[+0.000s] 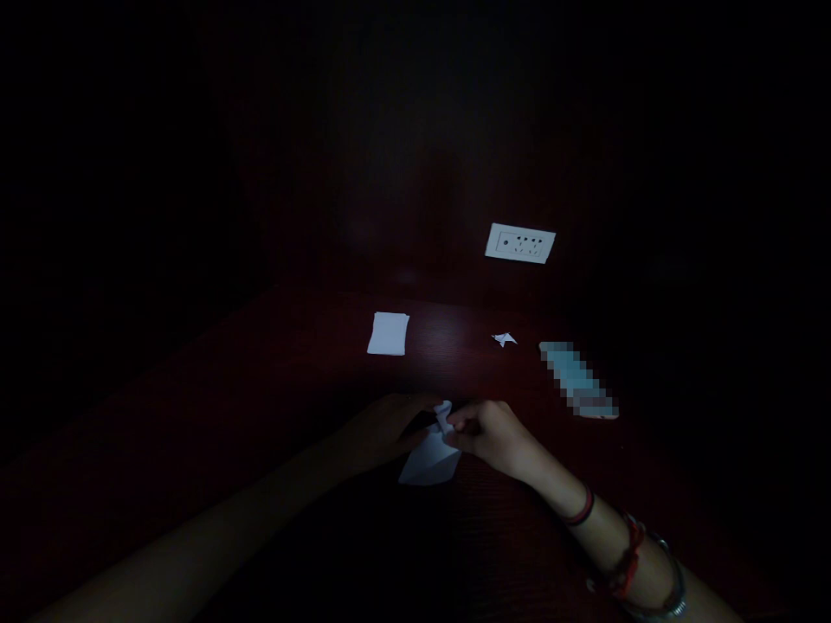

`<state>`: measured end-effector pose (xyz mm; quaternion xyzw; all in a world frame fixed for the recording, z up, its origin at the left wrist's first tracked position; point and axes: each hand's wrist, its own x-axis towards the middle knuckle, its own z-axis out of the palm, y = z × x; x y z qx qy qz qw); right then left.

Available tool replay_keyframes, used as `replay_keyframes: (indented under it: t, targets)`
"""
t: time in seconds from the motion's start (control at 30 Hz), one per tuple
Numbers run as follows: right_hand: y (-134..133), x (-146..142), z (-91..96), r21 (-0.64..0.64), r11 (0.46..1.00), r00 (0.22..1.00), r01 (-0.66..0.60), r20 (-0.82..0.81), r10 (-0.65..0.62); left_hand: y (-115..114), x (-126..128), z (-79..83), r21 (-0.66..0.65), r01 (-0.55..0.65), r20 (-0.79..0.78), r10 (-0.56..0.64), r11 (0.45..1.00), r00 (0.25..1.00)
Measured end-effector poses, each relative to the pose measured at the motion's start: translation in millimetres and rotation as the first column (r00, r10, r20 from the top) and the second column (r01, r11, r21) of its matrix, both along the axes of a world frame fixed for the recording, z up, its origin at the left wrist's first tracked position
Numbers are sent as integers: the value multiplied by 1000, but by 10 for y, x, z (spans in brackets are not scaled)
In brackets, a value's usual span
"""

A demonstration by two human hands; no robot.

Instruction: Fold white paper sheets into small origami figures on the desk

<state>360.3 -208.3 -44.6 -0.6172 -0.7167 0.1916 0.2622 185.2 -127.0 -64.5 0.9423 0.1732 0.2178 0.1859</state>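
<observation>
Between my two hands is a white sheet of paper [429,459], partly folded, with its upper end bent and curled upright. My left hand [386,428] pinches the paper's upper left side, its fingers dim in shadow. From the right, my right hand [497,437] grips the curled upper part between thumb and fingers. The paper's lower part spreads toward me over the dark table. Bracelets circle my right wrist and forearm.
A stack of white paper [388,334] lies farther back on the dark red table [312,346]. Right of it sit a small folded paper figure [504,339] and a phone [577,381] with a blurred screen. A socket panel [520,243] is on the back wall.
</observation>
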Motion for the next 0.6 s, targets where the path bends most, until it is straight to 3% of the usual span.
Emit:
replay_keyframes:
  t: [0.23,0.4,0.6]
  targets:
    - [-35,-34,72,17,1000,998,-20,66,19,-20,12,86,-91,76,1,-76,993,997]
    - [-22,-68,52,43,994,994,102,45,-104,-44,13,141,-78,71,-35,-74,994,997]
    - [-26,-67,81,26,986,985,163,61,-164,-25,0,143,-80,80,-33,-83,994,996]
